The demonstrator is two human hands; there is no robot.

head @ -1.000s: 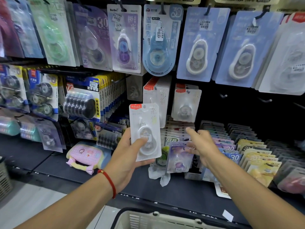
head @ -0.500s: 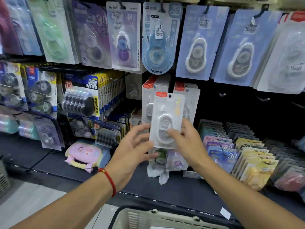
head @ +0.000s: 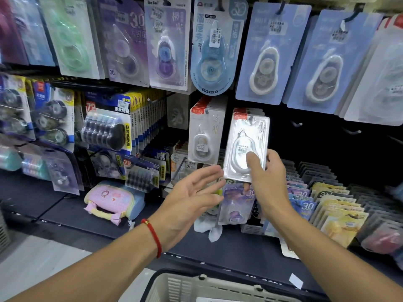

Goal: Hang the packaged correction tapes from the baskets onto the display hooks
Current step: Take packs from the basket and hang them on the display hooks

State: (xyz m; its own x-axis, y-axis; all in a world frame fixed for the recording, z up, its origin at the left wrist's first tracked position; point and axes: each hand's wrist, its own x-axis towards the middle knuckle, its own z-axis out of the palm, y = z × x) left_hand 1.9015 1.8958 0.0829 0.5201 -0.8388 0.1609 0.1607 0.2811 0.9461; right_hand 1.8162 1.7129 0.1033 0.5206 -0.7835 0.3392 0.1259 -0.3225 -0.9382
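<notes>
White pack: a clear-fronted pack with a white correction tape (head: 246, 147) is held upright against the dark back panel, its red-tabbed top edge level with the same kind of packs hanging behind it.
Right hand: the right hand (head: 267, 182) grips the pack by its lower right part; the thumb lies across the front of the blister, the other fingers wrap behind the right edge.
Left hand: the left hand (head: 192, 199) is spread flat, palm turned up and toward the right, fingers straight and slightly apart; it holds nothing. Its fingertips are just beside the lower left corner of the pack; contact cannot be told.
Wrist: a red cord bracelet (head: 153, 236) sits on the left wrist.
Hook: the top hole of the pack lies at a hook (head: 253, 122); whether the hook passes through it cannot be told.
Neighbouring row: a row of matching white packs (head: 204, 131) hangs just to the left of the held one.
Bare hooks: two empty hooks (head: 297, 124) project from the panel to the right.
Upper row: large blue, purple and green card packs (head: 218, 44) hang above.
Shelf: packs stand filed in rows on the dark shelf (head: 239, 247); a pink pouch (head: 111, 198) lies at left.
Basket: the rim of a pale plastic basket (head: 209, 282) shows at the bottom edge.
</notes>
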